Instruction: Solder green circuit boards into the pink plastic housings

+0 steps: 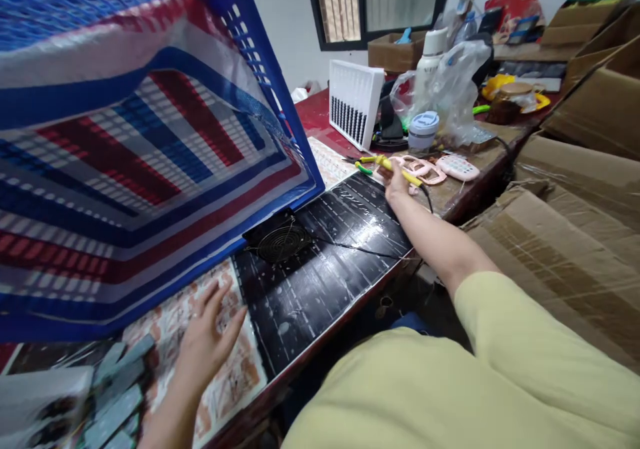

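My right hand (397,181) reaches to the far end of the bench, its fingers closed round the yellow handle of a soldering iron (411,178) with a black cord. Beside it lie pliers with yellow and green handles (364,168) and pink plastic pieces (425,170). My left hand (213,332) hovers, fingers spread and holding nothing, over a stained white-and-brown sheet (240,376). Between the hands, a black fan with a round wire guard (284,242) sits on a glossy black mat (320,289). Several grey-green flat pieces (117,396) lie piled left of my left hand.
A big blue basket (295,122) with a striped lining tilts over the left side. Behind are a white rack of black pieces (353,102), a lidded cup (423,131), a white bottle (431,62) and a plastic bag (460,96). Cardboard boxes (575,256) crowd the right.
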`<control>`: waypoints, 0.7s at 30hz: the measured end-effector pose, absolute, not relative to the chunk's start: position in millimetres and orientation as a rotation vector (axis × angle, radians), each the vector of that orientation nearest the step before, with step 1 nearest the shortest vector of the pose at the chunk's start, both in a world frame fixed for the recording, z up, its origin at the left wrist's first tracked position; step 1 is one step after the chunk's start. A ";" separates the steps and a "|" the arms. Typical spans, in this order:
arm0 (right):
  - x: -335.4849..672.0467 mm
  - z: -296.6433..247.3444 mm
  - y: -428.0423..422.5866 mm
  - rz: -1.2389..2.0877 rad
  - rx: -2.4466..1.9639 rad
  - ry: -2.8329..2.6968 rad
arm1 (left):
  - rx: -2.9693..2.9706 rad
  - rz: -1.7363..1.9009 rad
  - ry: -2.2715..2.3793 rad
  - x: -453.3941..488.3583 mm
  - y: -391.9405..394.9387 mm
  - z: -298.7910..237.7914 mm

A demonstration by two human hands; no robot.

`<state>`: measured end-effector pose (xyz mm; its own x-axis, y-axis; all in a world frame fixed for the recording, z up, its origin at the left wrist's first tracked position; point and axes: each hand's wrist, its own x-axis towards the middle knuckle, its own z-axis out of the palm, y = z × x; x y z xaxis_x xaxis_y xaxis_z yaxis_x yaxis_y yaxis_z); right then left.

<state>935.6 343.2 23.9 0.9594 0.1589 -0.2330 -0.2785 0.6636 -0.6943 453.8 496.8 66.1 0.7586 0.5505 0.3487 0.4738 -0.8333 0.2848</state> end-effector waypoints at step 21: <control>947.6 10.7 256.1 0.302 -0.928 0.153 | 2.729 0.633 0.835 569.8 552.7 74.5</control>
<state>947.6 256.1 10.7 0.9473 0.1898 -0.2580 -0.3203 0.5612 -0.7632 569.8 552.7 74.5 0.7460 0.5741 0.3375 0.4801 -0.8149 0.3248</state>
